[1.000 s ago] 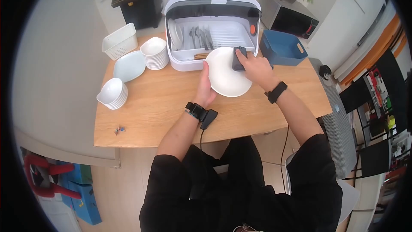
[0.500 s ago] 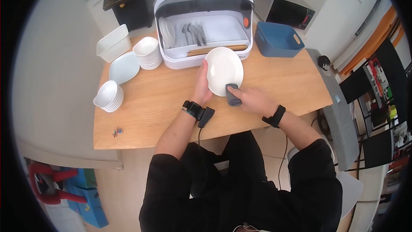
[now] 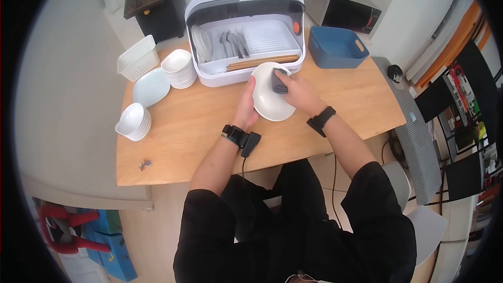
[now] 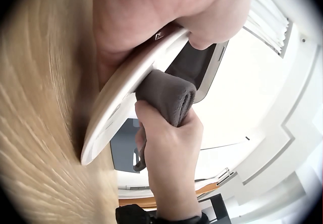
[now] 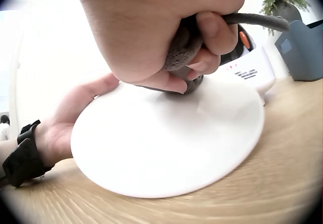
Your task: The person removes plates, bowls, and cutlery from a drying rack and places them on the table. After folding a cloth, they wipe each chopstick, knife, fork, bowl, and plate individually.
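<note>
A white plate (image 3: 268, 106) is held tilted above the table, in front of the dish box. At its left edge the left hand (image 3: 245, 108) grips the rim, thumb on the upper face. The right hand (image 3: 302, 95) pinches a folded dark grey cloth (image 3: 279, 83) and presses it on the plate's upper part. In the left wrist view the cloth (image 4: 166, 94) touches the plate's face, the right hand (image 4: 172, 153) curled round it. The right wrist view shows the plate (image 5: 169, 143) face-on, with a strip of cloth sticking out from the right hand (image 5: 161, 27).
Behind the plate stands a white dish box (image 3: 225, 78) with plates, cutlery and chopsticks. Left are stacked bowls (image 3: 178, 68), more bowls (image 3: 134, 121), a pale tray (image 3: 152, 87) and a white basket (image 3: 139, 58). A blue bin (image 3: 338, 50) and a microwave (image 3: 348, 13) stand right.
The right hand with the cloth has gone from the plate's upper right down to its lower edge, then back up to the upper part. The plate's tilt has changed while the left hand keeps its grip.
</note>
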`<state>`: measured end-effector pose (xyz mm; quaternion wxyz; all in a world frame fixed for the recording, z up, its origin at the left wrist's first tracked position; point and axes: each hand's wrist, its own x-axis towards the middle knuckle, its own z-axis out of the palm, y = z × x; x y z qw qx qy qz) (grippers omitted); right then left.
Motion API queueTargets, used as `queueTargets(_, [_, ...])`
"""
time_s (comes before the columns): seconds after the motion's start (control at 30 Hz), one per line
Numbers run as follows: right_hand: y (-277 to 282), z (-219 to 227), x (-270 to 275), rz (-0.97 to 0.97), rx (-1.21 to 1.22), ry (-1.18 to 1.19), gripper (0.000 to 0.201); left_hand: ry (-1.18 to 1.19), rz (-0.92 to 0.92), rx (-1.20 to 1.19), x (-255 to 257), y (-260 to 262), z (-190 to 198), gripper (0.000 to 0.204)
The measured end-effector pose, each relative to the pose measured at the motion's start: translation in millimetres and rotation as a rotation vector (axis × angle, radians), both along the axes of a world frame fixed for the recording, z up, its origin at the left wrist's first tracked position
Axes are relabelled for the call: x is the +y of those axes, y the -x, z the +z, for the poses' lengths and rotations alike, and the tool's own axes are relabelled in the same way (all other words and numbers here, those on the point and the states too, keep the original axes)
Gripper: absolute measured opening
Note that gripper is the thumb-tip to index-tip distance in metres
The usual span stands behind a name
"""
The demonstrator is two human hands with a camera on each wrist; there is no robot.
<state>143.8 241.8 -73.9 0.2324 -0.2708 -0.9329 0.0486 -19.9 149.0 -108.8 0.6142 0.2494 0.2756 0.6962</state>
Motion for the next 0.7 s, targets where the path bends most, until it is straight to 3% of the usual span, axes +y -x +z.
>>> queueTargets(0.17, [-44,-8,-27,-0.096,-0.175,0.124,0.066,0.029,-0.039,-0.042,-1,-2,0,0.058])
queueTargets(0.27, [-52,-8,-41,0.006,-0.202,0.17,0.066,0.056,-0.052,-0.044,-2,-5,-1,0.061])
queueTargets(0.43, [-13,17,-63,0.275,-0.206,0.21,0.059,0.051,-0.054,-0.034,0,-1,-1,0.061])
queueTargets(0.67, [15,27,-3,0.08,-0.05,0.049,0.053,0.014,-0.032,-0.03,4,0,-7,0.053])
queueTargets(0.7, [6,22,2,0.079,-0.05,0.049,0.053,0.002,-0.025,0.035,5,1,-10,0.062])
